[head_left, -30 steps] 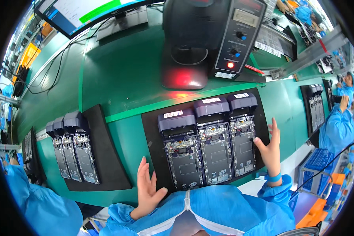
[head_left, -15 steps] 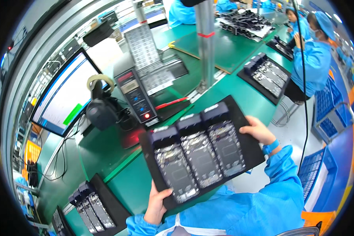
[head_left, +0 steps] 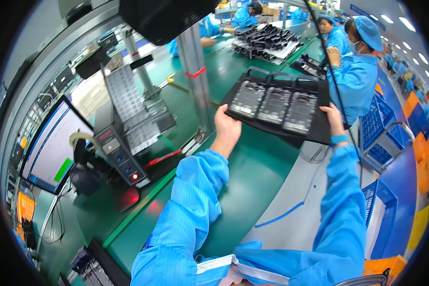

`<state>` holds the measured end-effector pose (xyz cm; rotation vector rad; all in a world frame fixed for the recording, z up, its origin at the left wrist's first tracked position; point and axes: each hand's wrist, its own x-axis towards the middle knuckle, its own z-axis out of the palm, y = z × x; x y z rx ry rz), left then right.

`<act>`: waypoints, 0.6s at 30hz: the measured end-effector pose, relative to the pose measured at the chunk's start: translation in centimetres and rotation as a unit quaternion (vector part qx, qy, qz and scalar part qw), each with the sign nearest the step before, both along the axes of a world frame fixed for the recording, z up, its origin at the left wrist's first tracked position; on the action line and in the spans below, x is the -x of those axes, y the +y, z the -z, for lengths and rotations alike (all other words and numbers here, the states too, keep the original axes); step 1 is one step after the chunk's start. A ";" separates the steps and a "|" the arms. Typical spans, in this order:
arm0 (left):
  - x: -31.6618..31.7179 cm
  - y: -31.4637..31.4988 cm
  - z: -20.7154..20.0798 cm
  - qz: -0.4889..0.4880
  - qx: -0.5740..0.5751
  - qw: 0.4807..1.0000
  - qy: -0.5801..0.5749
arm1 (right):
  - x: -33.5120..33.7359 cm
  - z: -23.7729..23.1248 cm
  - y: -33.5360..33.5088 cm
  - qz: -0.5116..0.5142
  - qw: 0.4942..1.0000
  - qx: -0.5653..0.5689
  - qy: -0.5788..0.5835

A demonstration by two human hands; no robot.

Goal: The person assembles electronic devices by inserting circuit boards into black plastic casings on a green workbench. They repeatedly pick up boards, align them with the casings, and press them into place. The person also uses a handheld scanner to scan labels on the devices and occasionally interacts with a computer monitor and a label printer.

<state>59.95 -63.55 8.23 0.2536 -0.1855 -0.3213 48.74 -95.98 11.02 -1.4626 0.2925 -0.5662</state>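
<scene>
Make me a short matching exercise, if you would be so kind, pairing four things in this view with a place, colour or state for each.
Things:
1. Monitor
2. Mat
3. Three devices
4. Crates

Places, colours, states:
A. side by side on the mat
B. blue, at the picture's right
C. screen lit, at the picture's left
D. gripped by the left hand and right hand

Pairs: 1-C; 2-D; 3-A; 4-B
</scene>
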 end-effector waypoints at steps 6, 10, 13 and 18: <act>-8.3 -1.5 1.8 -0.041 -0.113 0.992 0.031 | -16.7 4.8 -2.4 0.051 0.995 0.079 -0.044; -8.8 1.0 5.1 -0.099 -0.220 0.964 0.114 | -22.7 2.6 6.4 0.067 0.995 0.028 -0.064; -3.7 1.0 5.6 -0.013 -0.340 0.940 0.029 | -26.1 4.7 5.9 0.139 0.980 0.132 -0.057; 15.9 12.4 -0.8 0.043 -0.498 0.864 -0.057 | -31.8 5.5 14.3 0.277 0.957 0.085 0.034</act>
